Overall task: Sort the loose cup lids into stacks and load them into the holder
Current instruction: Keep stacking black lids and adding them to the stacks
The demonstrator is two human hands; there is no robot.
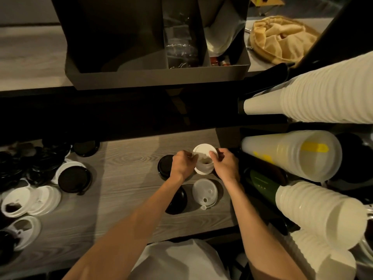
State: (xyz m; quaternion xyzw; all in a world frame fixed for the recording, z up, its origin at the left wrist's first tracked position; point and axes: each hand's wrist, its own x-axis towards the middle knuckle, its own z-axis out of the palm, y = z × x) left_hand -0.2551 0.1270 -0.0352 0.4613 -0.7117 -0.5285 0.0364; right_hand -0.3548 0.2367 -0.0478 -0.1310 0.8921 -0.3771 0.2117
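Both hands together at the middle of the wood-grain counter [129,158], gripping one stack of white lids [204,161] from opposite sides: left hand [182,164] curled against the stack's left edge, right hand [226,165] curled against its right edge, thumb tip on the top lid's rim. Stack standing upright on the counter, top lid tilted slightly toward the camera. Just left of the stack, partly hidden behind the left hand, a short stack of black lids [164,167]. Nearer the body, between the two forearms, a second black lid stack [178,201] and, touching it on the right, a translucent lid [204,191] with a small round sip hole. At far left, a loose heap of black lids [36,164], one large black lid [73,178] lying on a white one, and several scattered white lids [30,201] toward the counter's near edge. At right, sleeves of white paper cups [323,93] lying sideways in a dark holder [262,199], with a sleeve of clear plastic cups [292,154] between them. Above, on a higher shelf, a dark divided bin [157,75] and a tan cloth bag [282,39].
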